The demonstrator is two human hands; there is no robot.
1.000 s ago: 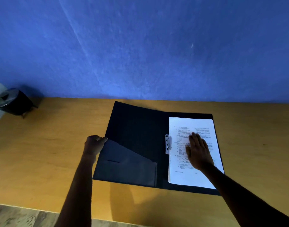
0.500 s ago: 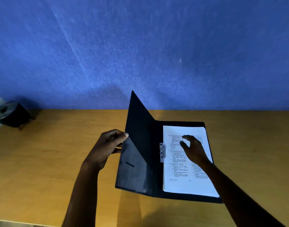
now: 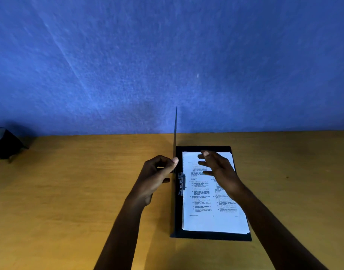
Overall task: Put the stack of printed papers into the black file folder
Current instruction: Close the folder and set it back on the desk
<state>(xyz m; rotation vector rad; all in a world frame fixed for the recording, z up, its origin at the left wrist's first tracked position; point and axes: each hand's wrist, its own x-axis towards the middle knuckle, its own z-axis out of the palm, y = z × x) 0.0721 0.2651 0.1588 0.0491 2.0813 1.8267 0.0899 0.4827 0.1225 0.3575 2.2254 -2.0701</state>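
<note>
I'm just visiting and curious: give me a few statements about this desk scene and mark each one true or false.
1. The folder's cover stands nearly upright. True.
2. The papers lie on the bare desk beside the folder. False: they lie inside the folder, on its right half.
3. The left hand pinches the cover's edge. True.
4. The right hand grips a pen. False: it is open and empty above the papers.
5. The wall behind the desk is blue. True.

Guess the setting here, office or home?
Likely a desk in an office or study; cannot tell which. Wooden desk against a blue wall, black folder holding printed papers.
</note>
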